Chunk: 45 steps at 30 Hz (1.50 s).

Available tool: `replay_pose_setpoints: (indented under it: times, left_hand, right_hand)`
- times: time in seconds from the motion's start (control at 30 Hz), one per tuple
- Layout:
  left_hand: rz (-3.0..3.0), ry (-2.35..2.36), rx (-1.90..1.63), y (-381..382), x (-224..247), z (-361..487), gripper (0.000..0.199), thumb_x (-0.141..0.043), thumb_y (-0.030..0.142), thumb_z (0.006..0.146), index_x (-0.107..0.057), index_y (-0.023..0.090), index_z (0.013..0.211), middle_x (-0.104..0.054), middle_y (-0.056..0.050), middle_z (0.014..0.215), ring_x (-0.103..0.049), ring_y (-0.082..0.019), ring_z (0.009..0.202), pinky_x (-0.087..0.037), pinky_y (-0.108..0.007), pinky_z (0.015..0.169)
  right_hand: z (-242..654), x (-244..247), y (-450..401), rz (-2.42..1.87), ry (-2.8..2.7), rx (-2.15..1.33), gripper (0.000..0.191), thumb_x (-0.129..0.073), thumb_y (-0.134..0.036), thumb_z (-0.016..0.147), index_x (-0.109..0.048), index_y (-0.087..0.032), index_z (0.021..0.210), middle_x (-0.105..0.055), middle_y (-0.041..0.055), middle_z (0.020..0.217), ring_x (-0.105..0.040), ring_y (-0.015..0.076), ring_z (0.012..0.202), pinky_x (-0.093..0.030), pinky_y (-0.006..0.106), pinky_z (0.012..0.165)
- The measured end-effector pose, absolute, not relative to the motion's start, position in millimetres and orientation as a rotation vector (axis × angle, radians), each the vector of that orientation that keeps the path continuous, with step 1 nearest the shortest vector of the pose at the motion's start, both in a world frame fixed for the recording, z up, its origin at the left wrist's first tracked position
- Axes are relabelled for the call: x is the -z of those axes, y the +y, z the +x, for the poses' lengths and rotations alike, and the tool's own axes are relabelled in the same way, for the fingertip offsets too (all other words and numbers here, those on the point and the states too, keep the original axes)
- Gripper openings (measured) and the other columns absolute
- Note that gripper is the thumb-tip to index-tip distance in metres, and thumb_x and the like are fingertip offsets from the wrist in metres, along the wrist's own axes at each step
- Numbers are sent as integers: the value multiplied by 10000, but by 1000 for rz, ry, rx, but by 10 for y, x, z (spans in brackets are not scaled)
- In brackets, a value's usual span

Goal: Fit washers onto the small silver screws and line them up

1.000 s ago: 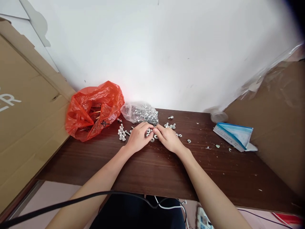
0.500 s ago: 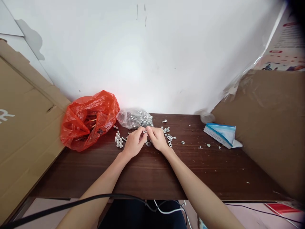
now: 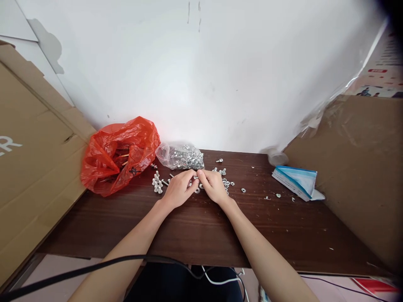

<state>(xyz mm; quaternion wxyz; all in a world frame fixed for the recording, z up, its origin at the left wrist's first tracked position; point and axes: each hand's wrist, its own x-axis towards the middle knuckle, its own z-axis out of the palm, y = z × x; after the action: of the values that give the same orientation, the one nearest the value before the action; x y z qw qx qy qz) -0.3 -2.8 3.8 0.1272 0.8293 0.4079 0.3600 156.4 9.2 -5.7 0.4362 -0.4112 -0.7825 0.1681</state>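
My left hand (image 3: 180, 188) and my right hand (image 3: 214, 185) meet over the table, fingertips pinched together around a small silver bolt (image 3: 195, 177). Fingers cover most of the bolt, so its far end and anything on it are hidden. Flat washers (image 3: 197, 190) lie on the table between and under the hands. A group of upright bolts (image 3: 157, 183) stands left of my left hand. To the right of my right hand lie several nuts (image 3: 226, 183), with a few more bolts (image 3: 223, 171) just behind them.
At the back left sits a red plastic bag (image 3: 121, 155), beside a clear bag of metal hardware (image 3: 185, 157). A single bolt (image 3: 219, 160) lies near the wall. A blue-and-white packet (image 3: 296, 181) rests at right. Cardboard walls (image 3: 34, 167) flank the table; a black cable (image 3: 94, 268) crosses in front.
The view has shifted slightly. Both hands remain together on the bolt, with only small finger movement.
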Motion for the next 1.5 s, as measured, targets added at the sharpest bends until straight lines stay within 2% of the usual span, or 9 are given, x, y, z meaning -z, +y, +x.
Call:
replay_pose_setpoints:
  times: [0.37,0.63,0.83,1.0,1.23,1.5]
  left_hand:
    - [2334,1183,-1038,-31,-23,2,209,-351,270,953,-465,190,797,-514,4,712,-490,-140,645,-384,-272,646]
    - [2448,1211,-1042,-21,31,22,196,-313,268,975,-472,185,896,-538,-26,809,-515,-160,714,-397,-291,683]
    - [2442,1192,-1054,-14,15,14,146,-374,264,956,-495,186,975,-556,-27,835,-532,-156,722,-402,-276,663]
    - [2396,1181,-1110,-11,-1,10,88,-442,220,914,-520,189,940,-552,-8,786,-514,-129,663,-392,-243,602]
    - [2395,1145,-1199,13,16,5,80,-493,184,882,-546,184,942,-560,-8,814,-507,-110,658,-413,-230,610]
    - [2374,1157,-1257,13,17,12,59,-510,174,861,-539,188,910,-565,-22,877,-509,-103,647,-419,-226,587]
  right_hand:
    - [1557,52,81,-1013,-1975,-356,438,-295,-373,989,-359,-193,595,-451,-12,555,-376,103,506,-259,261,538]
    - [1559,86,110,-1054,-1929,-355,466,-282,-407,989,-374,-191,587,-454,-10,535,-385,104,488,-254,265,525]
    - [1568,102,131,-1089,-1911,-325,485,-297,-414,985,-386,-189,564,-450,-7,498,-392,107,463,-241,268,511]
    - [1572,98,123,-1110,-1923,-290,501,-273,-432,986,-400,-191,566,-470,6,510,-409,115,475,-249,271,515]
    - [1573,104,125,-1134,-1925,-267,504,-255,-433,988,-357,-198,554,-455,6,500,-386,114,461,-229,275,504]
    - [1558,110,133,-1153,-1935,-216,523,-251,-428,989,-392,-195,543,-468,14,492,-389,120,452,-234,279,504]
